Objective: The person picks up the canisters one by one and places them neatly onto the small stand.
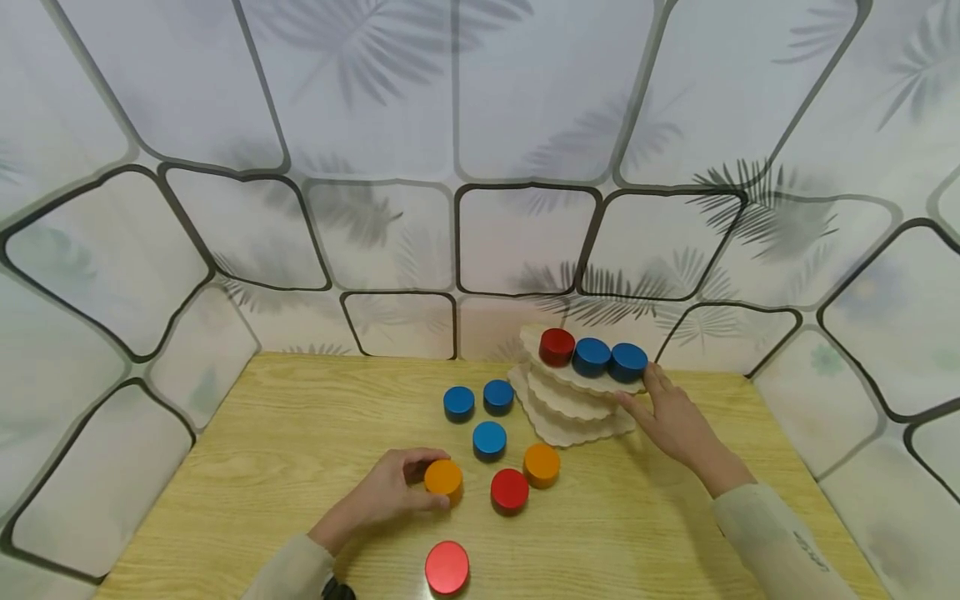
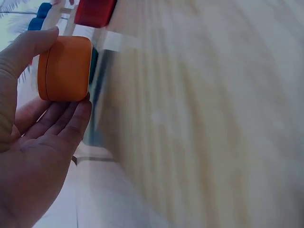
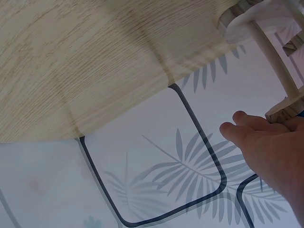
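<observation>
My left hand (image 1: 397,483) pinches a short round orange tin (image 1: 443,481) between thumb and fingers; the left wrist view shows a lid seam on this tin (image 2: 69,69). At the back right my right hand (image 1: 682,421) touches the top shelf's right end on a three-tiered wooden stand (image 1: 573,404), thumb and fingers spread. Its visible fingers look straight in the right wrist view, beside the stand's shelf edge (image 3: 285,110). A red tin (image 1: 557,347) and two blue tins, a middle one (image 1: 592,357) and a right one (image 1: 627,362), line that top shelf.
Blue tins (image 1: 489,440) stand left of the stand on the wooden table (image 1: 300,450). Another orange tin (image 1: 542,465) and a red tin (image 1: 509,490) sit right of my left hand. A second red tin (image 1: 447,568) lies nearer the front. A patterned wall (image 1: 397,325) borders the table.
</observation>
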A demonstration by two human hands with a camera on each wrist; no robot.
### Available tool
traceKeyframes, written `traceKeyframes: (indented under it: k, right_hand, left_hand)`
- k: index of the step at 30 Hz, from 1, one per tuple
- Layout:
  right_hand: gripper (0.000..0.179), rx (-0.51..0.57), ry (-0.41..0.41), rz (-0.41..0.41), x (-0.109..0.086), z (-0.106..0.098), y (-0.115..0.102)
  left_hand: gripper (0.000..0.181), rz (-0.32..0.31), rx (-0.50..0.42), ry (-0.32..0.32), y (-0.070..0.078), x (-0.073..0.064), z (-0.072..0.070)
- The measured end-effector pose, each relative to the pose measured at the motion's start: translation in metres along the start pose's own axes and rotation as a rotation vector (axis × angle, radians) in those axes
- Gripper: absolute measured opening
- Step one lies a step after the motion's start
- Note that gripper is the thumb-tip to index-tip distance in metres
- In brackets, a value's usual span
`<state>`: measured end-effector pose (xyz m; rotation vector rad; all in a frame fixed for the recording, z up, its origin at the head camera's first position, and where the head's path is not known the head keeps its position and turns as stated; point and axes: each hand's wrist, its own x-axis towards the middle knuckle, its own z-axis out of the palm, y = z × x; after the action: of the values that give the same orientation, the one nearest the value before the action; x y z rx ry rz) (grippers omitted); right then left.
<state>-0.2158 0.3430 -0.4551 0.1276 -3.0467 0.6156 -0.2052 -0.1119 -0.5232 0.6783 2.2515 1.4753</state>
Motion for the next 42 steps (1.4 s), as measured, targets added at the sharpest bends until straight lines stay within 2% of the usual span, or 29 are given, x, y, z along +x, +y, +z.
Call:
traceKeyframes:
  k: [8,17,20,28,42]
  right_hand:
    - [0.094,0.014,0.002,0.001,-0.001,0.002,0.003]
    - [0.094,0.018,-0.006,0.005,0.0,0.003,0.004]
    - [0.095,0.016,-0.007,0.008,0.0,0.003,0.004]
    - [0.096,0.023,-0.003,0.004,0.001,0.003,0.003]
    - [0.095,0.022,0.0,0.006,0.001,0.001,0.003]
  left_hand:
    - [0.059,0.025,-0.014,0.03,0.015,0.017,-0.002]
    - [0.054,0.094,0.008,0.122,0.034,0.041,-0.008]
    - [0.054,0.092,-0.001,0.146,0.039,0.05,-0.008]
    - [0.058,0.038,0.001,0.216,0.056,0.073,-0.007]
    - [0.055,0.104,-0.022,0.257,0.081,0.112,-0.014]
